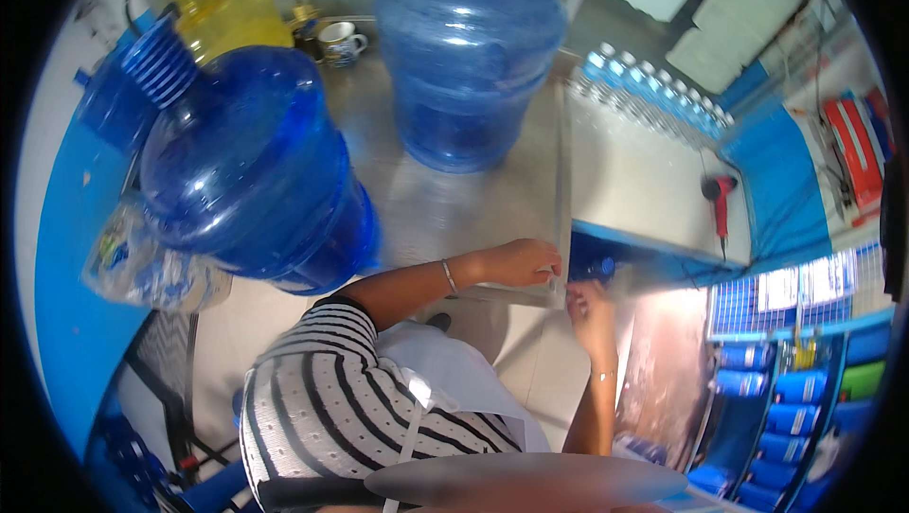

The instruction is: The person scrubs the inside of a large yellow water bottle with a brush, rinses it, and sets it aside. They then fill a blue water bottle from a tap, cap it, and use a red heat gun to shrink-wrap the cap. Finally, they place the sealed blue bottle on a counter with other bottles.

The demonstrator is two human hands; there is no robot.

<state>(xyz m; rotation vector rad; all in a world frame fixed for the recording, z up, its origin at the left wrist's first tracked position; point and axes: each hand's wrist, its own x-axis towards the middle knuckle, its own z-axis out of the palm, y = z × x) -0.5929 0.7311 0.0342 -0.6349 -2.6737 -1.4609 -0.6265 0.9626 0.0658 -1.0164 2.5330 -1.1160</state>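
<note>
My left hand [522,262] is over the front right corner of the steel counter [417,220], its fingers curled in. My right hand [593,307] is just beyond that corner, fingers bent and pressed together, close to the left one. Whatever is between the fingers is too small or faint to name. Farther back on the counter a large clear-blue water jug [464,68] stands upright. To the left a second, darker blue jug [256,163] stands near my left forearm, with a ribbed blue piece [159,61] at its neck.
A yellow jug [232,21] and a mug [341,43] stand at the back left. Several small water bottles [653,87] line the white counter at right, near a red hair dryer [721,203]. Shelves of blue containers [793,385] stand at lower right. A clear plastic bag [156,262] lies at left.
</note>
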